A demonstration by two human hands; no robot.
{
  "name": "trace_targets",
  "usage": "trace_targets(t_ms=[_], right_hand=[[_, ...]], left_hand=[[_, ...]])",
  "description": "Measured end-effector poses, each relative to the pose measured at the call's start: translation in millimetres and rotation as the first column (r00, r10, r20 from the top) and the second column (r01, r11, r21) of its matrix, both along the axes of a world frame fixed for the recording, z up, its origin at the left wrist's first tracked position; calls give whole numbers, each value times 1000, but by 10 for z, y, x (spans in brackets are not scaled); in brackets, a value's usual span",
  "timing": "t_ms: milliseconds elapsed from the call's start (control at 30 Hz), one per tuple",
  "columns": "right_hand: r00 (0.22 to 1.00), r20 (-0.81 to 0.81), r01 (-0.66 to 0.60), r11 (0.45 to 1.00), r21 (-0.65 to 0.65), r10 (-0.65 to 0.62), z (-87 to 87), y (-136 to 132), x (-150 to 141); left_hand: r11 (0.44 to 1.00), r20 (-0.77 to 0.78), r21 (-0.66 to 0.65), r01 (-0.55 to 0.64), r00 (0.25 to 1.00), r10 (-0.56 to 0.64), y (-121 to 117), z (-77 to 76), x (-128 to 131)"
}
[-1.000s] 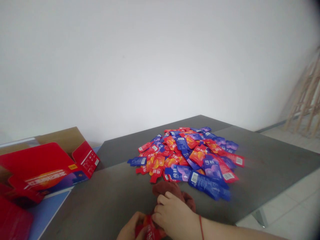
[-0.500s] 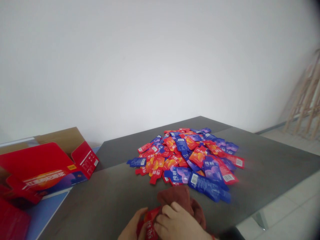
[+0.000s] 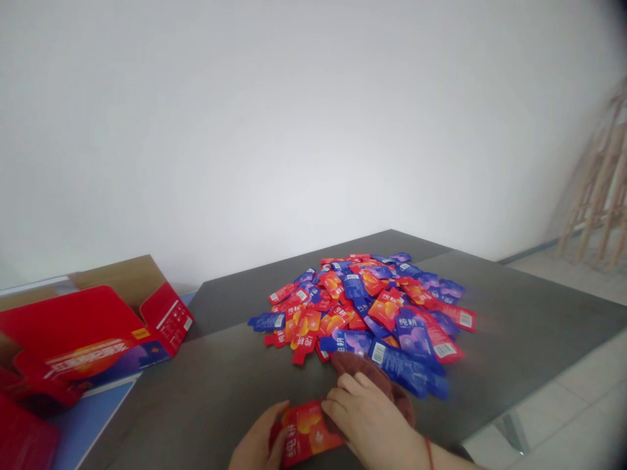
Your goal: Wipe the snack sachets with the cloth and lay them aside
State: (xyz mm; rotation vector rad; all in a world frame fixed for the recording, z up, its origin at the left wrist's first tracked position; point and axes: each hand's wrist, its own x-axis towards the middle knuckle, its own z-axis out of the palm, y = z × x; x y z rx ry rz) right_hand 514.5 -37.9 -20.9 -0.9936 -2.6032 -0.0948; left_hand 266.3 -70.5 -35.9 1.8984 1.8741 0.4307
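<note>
At the near edge of the table, my left hand (image 3: 262, 440) grips the left end of a red pouch (image 3: 311, 431) printed with orange fruit and white characters. My right hand (image 3: 365, 414) is closed on a brown cloth (image 3: 404, 401), which bunches up behind and beside the fingers. The fingertips of that hand rest at the pouch's right side, with the cloth against it. Just beyond lies a wide heap of red pouches (image 3: 386, 307) and blue pouches (image 3: 414, 329), some face up and some showing barcodes. The cloth overlaps the heap's near edge in view.
An open red printed carton (image 3: 93, 326) stands at the left on a blue-and-white surface (image 3: 105, 408), a brown cardboard box (image 3: 130, 281) behind it. The dark grey table (image 3: 196, 391) reaches back to a white wall. A wooden rack (image 3: 600, 183) stands at far right.
My right hand and the cloth have moved right and away from me, uncovering more of the red pouch's front. My left hand keeps its hold at the pouch's left end.
</note>
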Motion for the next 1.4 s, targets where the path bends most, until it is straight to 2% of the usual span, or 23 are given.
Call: trace_targets(t_ms=[167,267,333,433,567,633,667,733,833,933,1000,1067,1167,1300,1400], right_hand=[[987,16,-159,987,1,159,-54,-1,-394],[986,20,-167,985,-46,168,-34,25,-337],[992,6,-128,989,-76,129,2,46,-198],[996,-23,-88,988,-127,86,24,68,-38],[996,-28,-85,984,-157,82,-70,103,-72],[995,-39,-92,984,-150,87,-139,129,-132],[995,-45,-94,985,-146,88,-170,141,-161],[996,-51,-79,986,-146,72,-229,162,-217],[998,-46,30,984,-178,-39,-361,180,-304],[983,-62,157,963,-221,-175,-589,204,-373],[969,-96,199,947,-252,-229,-735,227,-395],[958,-129,210,934,-289,-256,-794,246,-401],[961,-186,132,932,-338,-203,-642,242,-388],[964,-255,-15,934,-357,-82,-203,156,-251],[951,-307,-84,937,-340,-27,57,58,-60]], left_hand=[[1000,-23,-26,-12,1000,11,92,159,151],[1000,-28,-19,-7,1000,6,141,170,79],[999,-42,7,-36,998,36,203,171,-67],[992,-90,48,-116,989,120,362,223,-437],[983,-223,47,-176,958,183,604,384,-1000],[980,-357,102,-169,914,195,692,457,-1121],[978,-426,138,-155,883,200,726,481,-1105],[965,-531,238,-114,816,228,784,497,-912],[959,-540,284,-17,823,175,876,432,-340],[948,-536,299,105,841,76,967,313,237],[944,-542,293,155,840,30,1000,249,477],[943,-553,268,196,833,-17,1001,216,586],[945,-576,217,243,814,-78,938,217,606],[955,-607,154,255,787,-113,746,202,569],[959,-617,109,263,774,-143,537,73,471]])
